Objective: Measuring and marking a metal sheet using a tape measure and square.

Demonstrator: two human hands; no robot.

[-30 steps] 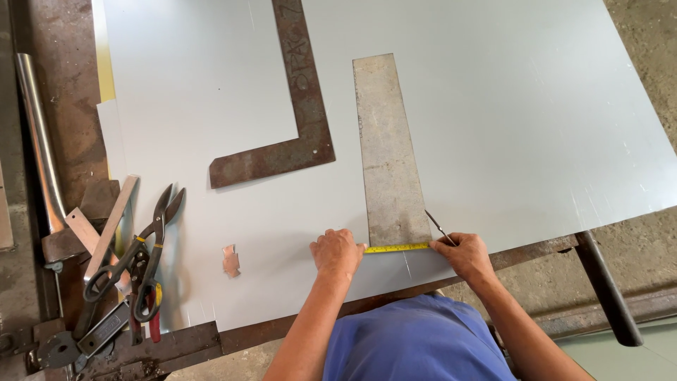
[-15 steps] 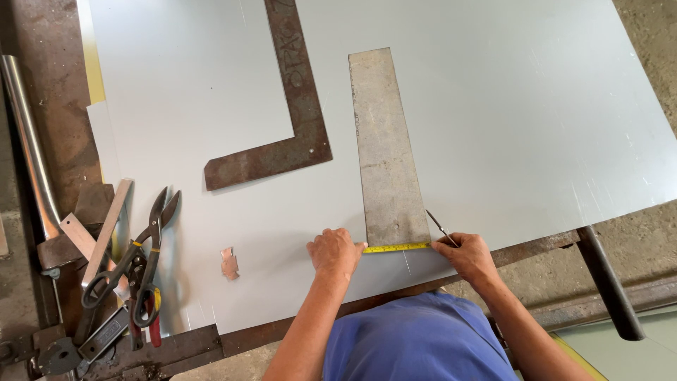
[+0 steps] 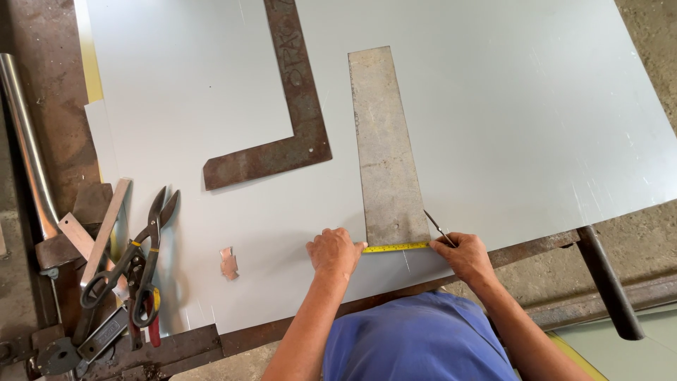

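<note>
A large pale grey metal sheet (image 3: 493, 113) covers the bench. On it lies a long flat grey steel bar (image 3: 384, 148), end toward me. A yellow tape measure blade (image 3: 396, 248) runs across the sheet just below that bar's near end. My left hand (image 3: 334, 250) presses the tape's left end down on the sheet. My right hand (image 3: 467, 254) sits at the tape's right end and holds a thin metal scriber (image 3: 438, 227), its tip pointing up-left beside the bar's corner.
A rusty L-shaped steel square (image 3: 300, 106) lies on the sheet to the left. Tin snips (image 3: 144, 257) and other hand tools sit at the bench's left edge, with a metal pipe (image 3: 28, 148). A small copper-coloured scrap (image 3: 228, 262) lies near. A dark bar (image 3: 608, 282) juts out at right.
The view has drifted slightly; both hands stay at the tape ends by the bar's near end, with hardly any movement.
</note>
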